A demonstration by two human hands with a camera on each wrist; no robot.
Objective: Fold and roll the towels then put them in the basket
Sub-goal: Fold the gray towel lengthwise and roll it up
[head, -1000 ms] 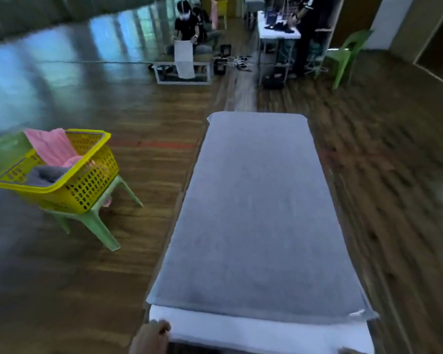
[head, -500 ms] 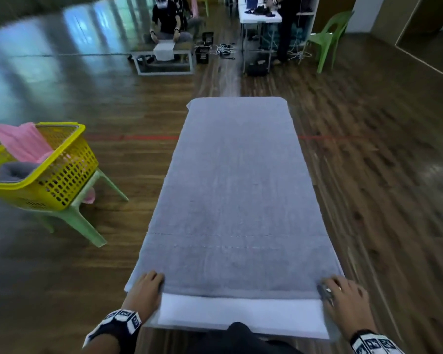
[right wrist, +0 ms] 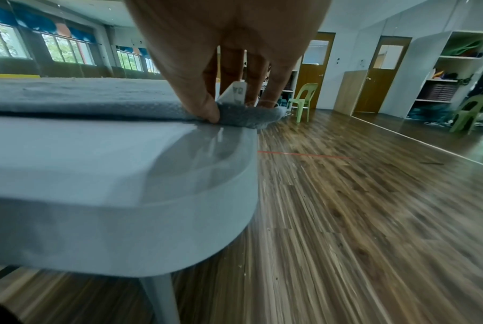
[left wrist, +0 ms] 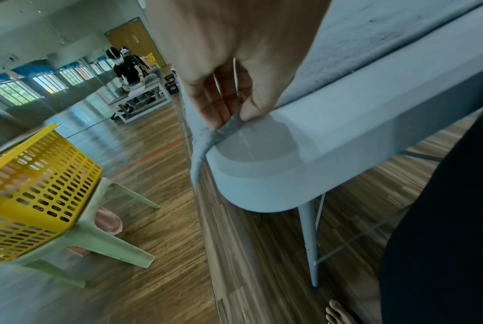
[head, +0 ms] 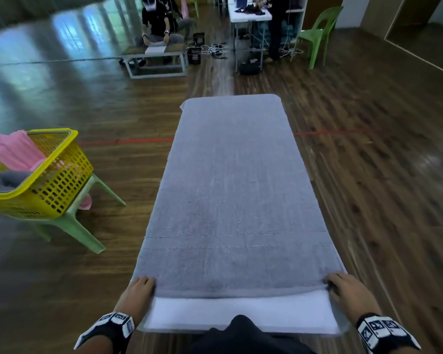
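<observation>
A grey towel [head: 235,190] of nubbly terry cloth, with two stitched lines across it near the person, lies flat along a long white tabletop [head: 241,315] with smooth rounded corners, covering all but a bare strip at the near end. The left hand [head: 138,293] pinches the towel's near left corner: the left wrist view shows the thumb pressing a flat hem [left wrist: 229,127] against the fingers, the cloth hanging off the table's edge below. The right hand [head: 348,292] pinches the near right corner; only the right wrist view shows the bunched cloth under the thumb and a small white label [right wrist: 234,94] standing up between the fingers. To the left, well apart from the table, a yellow plastic basket [head: 59,185] with slotted walls sits tilted on a pale green plastic chair [head: 72,221], holding a pink towel [head: 16,152] and a rolled grey one [head: 5,180]. The floor [head: 368,200] is glossy wood plank.
</observation>
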